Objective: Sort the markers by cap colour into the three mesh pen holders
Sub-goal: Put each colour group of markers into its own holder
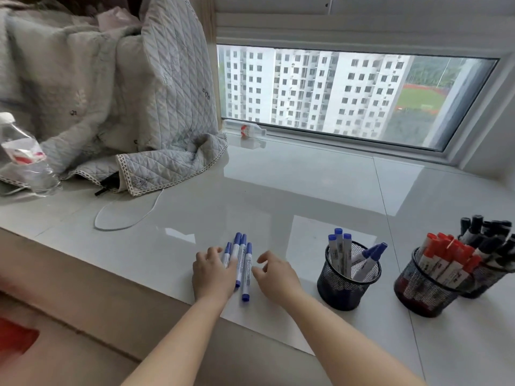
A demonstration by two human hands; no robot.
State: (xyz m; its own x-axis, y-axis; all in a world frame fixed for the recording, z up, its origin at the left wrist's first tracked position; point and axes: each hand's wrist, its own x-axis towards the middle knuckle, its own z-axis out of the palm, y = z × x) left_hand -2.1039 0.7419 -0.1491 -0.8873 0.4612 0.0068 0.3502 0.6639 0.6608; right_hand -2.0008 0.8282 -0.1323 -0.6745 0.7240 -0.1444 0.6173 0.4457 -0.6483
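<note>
Head view shows four blue markers (239,263) lying side by side near the front edge of the sill (306,190), the left hand (213,274) resting on them with fingers loosely spread and the right hand (274,277) just beside, curled, holding nothing. To do it well, I judge both hands should squeeze the markers into one bundle, caps level, then carry it right to the blue holder (348,280) and lower it in upright.

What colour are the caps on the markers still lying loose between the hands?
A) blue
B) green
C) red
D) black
A: the loose markers between the left hand and right hand all have blue caps.
</note>
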